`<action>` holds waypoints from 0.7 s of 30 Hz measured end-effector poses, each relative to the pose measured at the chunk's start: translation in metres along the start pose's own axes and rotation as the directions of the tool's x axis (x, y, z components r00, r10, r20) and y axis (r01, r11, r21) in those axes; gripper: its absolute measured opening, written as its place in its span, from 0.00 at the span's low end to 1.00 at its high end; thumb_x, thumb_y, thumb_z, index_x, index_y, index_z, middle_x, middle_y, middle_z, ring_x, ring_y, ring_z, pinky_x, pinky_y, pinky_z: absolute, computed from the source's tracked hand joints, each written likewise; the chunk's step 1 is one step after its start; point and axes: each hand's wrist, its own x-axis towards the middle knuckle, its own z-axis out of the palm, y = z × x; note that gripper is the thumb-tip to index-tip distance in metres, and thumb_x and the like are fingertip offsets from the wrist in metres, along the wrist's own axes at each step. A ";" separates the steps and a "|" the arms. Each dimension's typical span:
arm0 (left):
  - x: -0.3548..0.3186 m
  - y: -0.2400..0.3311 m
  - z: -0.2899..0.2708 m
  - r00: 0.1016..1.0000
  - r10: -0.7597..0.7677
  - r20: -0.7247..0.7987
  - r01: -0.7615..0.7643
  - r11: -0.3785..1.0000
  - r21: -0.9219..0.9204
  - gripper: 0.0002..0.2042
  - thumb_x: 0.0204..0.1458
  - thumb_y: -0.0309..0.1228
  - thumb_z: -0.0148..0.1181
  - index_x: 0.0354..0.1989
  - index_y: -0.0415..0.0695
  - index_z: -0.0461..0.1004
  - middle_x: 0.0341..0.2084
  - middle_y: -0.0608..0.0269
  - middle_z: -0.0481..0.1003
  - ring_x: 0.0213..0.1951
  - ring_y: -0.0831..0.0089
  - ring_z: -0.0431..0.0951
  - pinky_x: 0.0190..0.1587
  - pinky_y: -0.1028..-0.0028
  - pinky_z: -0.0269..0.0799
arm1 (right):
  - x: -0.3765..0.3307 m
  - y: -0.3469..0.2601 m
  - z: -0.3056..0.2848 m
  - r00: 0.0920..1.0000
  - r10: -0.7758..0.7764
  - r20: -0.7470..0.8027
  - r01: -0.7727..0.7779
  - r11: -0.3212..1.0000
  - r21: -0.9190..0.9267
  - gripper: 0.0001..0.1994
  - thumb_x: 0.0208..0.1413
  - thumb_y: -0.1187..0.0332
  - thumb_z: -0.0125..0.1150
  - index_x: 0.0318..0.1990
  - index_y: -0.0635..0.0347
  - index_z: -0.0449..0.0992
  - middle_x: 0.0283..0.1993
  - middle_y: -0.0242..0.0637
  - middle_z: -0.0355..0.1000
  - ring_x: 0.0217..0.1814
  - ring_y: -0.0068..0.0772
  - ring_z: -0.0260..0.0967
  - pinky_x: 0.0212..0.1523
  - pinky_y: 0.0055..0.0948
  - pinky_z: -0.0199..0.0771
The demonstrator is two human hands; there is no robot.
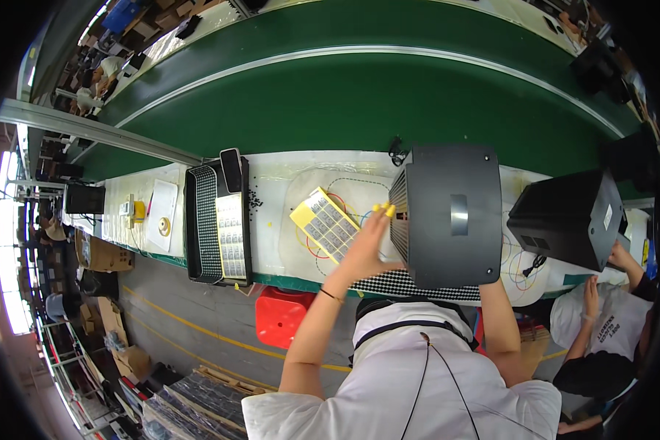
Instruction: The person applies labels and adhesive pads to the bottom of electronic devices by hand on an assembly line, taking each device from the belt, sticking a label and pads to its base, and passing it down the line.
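A large dark grey box-shaped device [440, 220] with ribbed vents along its left side stands on the bench before me. My left hand [367, 246] is at that ribbed side, fingers stretched and thumb apart, with yellow covers on some fingertips. Whether it presses on the device I cannot make out. Under and beside this hand lies a yellow-edged sheet of silvery labels [325, 224]. My right forearm [500, 323] reaches up to the device's near right corner; the hand and its fingers are hidden behind the device.
A black tray [191, 253] to the left holds a phone [231, 170] and another label sheet [231, 235]. Black cable [397, 150] lies behind the device. A similar black device [568, 220] stands right, beside a co-worker's hands [623, 257]. A red stool [282, 317] is below; a green conveyor [330, 103] runs beyond.
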 end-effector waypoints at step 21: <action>-0.054 0.110 -0.128 0.971 -0.159 -0.176 0.184 0.974 0.131 0.07 0.52 0.33 0.61 0.33 0.43 0.79 0.23 0.52 0.76 0.25 0.53 0.76 0.26 0.67 0.69 | -0.098 -0.120 0.176 0.563 -0.544 0.622 0.696 -0.094 -0.712 0.11 0.39 0.76 0.65 0.34 0.54 0.76 0.42 0.30 0.73 0.47 0.38 0.65 0.53 0.43 0.65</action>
